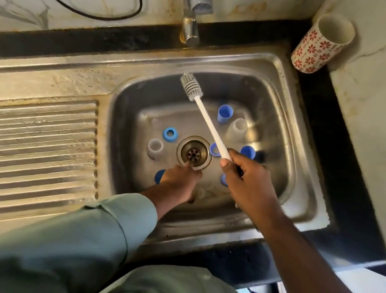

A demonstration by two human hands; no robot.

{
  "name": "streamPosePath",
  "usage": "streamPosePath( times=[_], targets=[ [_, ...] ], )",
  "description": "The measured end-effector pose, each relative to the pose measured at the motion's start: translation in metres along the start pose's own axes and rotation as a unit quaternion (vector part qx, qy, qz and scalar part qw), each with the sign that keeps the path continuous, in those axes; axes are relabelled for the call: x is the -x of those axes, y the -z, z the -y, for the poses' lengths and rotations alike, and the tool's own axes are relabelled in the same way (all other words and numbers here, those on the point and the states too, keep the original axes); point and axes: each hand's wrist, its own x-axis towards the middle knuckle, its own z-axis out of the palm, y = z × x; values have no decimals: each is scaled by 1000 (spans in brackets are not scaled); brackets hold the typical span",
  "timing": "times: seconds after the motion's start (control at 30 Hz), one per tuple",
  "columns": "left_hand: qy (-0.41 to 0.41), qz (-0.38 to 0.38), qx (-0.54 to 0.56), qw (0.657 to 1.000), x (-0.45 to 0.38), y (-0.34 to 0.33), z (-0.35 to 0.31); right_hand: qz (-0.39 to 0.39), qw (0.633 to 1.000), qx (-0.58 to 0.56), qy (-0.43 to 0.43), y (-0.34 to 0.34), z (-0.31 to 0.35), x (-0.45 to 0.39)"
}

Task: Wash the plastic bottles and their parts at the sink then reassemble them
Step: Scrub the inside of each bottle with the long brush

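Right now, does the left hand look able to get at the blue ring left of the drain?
Probably yes. The left hand is down in the sink at the drain, with the blue ring lying apart just beyond it. Nothing lies between them, and the brush in the right hand is off to the other side.

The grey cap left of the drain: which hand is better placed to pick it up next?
Probably left. The left hand is down in the sink near the grey cap, gripping nothing visible; the right hand grips the brush.

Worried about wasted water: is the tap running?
Off: no stream falls from the chrome tap spout into the steel sink.
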Motion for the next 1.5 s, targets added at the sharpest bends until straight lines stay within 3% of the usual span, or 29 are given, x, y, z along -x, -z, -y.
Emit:
streamPosePath(
  times=[0.13, 0.2, 0.23, 0.27, 0.3, 0.4, 0.43, 0.53, 0.63, 0.77, 0.87, 1.0, 1.27, 1.37, 1.43, 1.5],
  targets=[
    [66, -47, 37, 996, 11, 15, -10, -7, 1000, 13, -2, 13, -11, 15],
    [91, -93, 167, 977, 27, 35, -5, -15, 1000, 8, -7, 26, -20, 25],
    [103, -128, 271, 948, 35, 45, -1, -20, 1000, 12, -6, 33, -24, 29],
    [114, -168, 391, 898, 45, 54, 3, -25, 1000, 17, -6, 40, -29, 34],
    [124, -205, 521, 819, 55, 62, 7, -29, 999, 21, -8, 48, -34, 37],
    [135, -197, 820, 520, 74, 73, 10, -19, 1000, 7, -3, 68, -49, 47],
    [120, -183, 870, 442, 77, 75, 6, -15, 1000, 4, 11, 74, -52, 51],
    [26, -198, 929, 311, 79, 80, -15, -10, 997, 16, 69, 90, -53, 63],
    [-68, -205, 950, 227, 80, 87, -35, -16, 988, 49, 144, 101, -48, 67],
    [-126, -212, 943, 223, 80, 101, -38, -34, 970, 108, 215, 113, -34, 71],
    [-96, -246, 943, 202, 79, 117, -28, -46, 952, 165, 252, 117, -23, 77],
    [-49, -276, 939, 201, 74, 131, -12, -68, 928, 260, 259, 117, -15, 88],
    [-143, -197, 891, 383, 79, 121, 1, -126, 882, 360, 276, 83, 14, 77],
    [-157, -167, 903, 364, 86, 110, 5, -171, 876, 364, 264, 60, 19, 77],
    [-124, -181, 916, 335, 90, 106, 11, -195, 877, 355, 258, 48, 17, 81],
    [-82, -216, 914, 333, 94, 102, 18, -208, 878, 340, 265, 39, 15, 87]
  ],
)
